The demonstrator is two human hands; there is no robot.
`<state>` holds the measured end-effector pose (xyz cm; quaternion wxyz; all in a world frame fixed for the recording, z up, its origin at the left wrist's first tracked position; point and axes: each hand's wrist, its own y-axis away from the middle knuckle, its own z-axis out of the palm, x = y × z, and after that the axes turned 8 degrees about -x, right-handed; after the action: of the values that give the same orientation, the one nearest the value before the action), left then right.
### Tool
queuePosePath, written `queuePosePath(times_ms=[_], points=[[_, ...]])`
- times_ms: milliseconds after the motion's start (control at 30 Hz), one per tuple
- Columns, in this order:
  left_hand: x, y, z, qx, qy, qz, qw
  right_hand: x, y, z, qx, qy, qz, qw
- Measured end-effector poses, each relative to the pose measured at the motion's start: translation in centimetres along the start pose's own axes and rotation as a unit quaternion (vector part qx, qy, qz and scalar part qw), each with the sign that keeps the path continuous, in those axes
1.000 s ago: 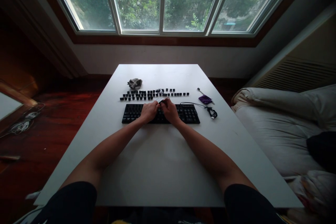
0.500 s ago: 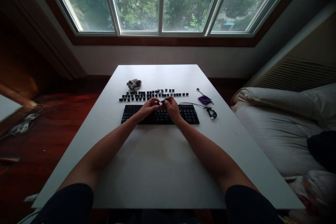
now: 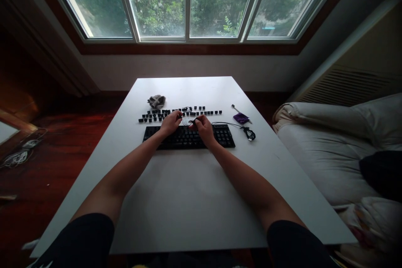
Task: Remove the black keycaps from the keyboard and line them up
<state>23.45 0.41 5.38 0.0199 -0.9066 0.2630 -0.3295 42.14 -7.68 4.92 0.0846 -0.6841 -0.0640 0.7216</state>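
Observation:
Over the black keyboard [image 3: 226, 136], my right hand [image 3: 203, 127] pinches a small black-handled keycap puller [image 3: 195, 121], with a thin pale loop reaching left from it. My left hand [image 3: 170, 123] is at the keyboard's back edge, beside the rows of loose keycaps. Its fingertips are closed around a small dark keycap [image 3: 179, 116], partly hidden by the fingers. Behind the keyboard, several black keycaps [image 3: 213, 112] stand in rows on the white table [image 3: 188, 201]. The two hands are apart.
A crumpled grey cloth [image 3: 156, 101] lies at the table's back left. To the right are a small brush [image 3: 237, 109], a purple cloth or pouch [image 3: 240, 118] and a coiled black cable [image 3: 249, 134]. A beige sofa [image 3: 307, 146] stands right of the table.
My left hand has moved left and slightly away from me, parting from my right hand, with the keycap in its fingers. My right hand stays over the keyboard. The view has shifted slightly.

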Motion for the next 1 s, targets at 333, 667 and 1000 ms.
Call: queuePosePath(times_ms=[333, 667, 1000], points=[[-0.3, -2.5, 0.1, -0.023, -0.230, 0.022, 0.973, 0.4, -0.2, -0.3, -0.001, 0.014, -0.002, 1.000], [-0.8, -3.5, 0.8, -0.034, -0.232, -0.025, 0.972, 0.4, -0.2, -0.3, -0.004, 0.011, -0.002, 1.000], [-1.4, -3.3, 0.7, -0.027, -0.225, -0.032, 0.973, 0.5, -0.3, -0.6, -0.004, 0.055, -0.004, 0.998]])
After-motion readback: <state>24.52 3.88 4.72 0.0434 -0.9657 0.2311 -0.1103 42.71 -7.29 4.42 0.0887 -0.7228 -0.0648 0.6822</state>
